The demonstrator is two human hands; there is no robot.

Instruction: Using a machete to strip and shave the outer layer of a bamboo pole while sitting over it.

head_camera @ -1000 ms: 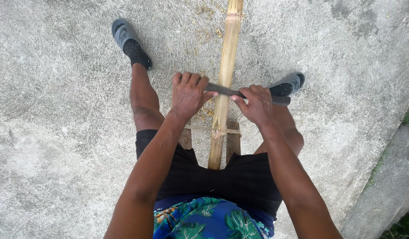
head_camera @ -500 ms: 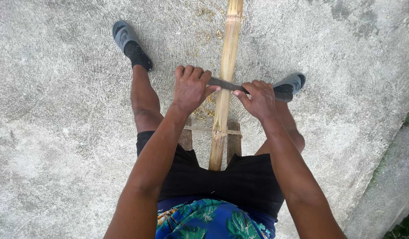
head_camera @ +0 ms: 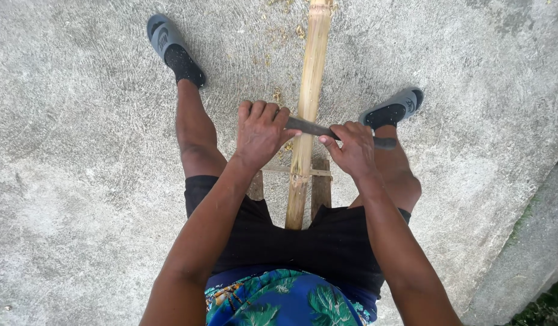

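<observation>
Risk first, judged from the grip: bare left hand (head_camera: 262, 131) closed over the far end of a dark blade (head_camera: 318, 128), fingers curled right on the steel, so any slip or twist could cut the palm. Blade laid crosswise on a long bamboo pole (head_camera: 305, 115), touching its upper face just above a node; on such a round, smooth surface, likely to skate sideways if pressure falls uneven between the two hands. Right hand (head_camera: 354, 147) clenched around the handle end, thumb on top, knuckles toward the right foot. Pole running away across the concrete floor (head_camera: 79, 181), near end resting between the thighs, over a low wooden seat (head_camera: 320, 187); nothing clamping it, so possibly free to roll or kick. Both arms stretched forward and slightly bent, wrists level, hands on either side of the pole. Pale shavings (head_camera: 279, 95) scattered beside it. Feet in grey slippers (head_camera: 164, 37) spread wide, well apart from the blade.
</observation>
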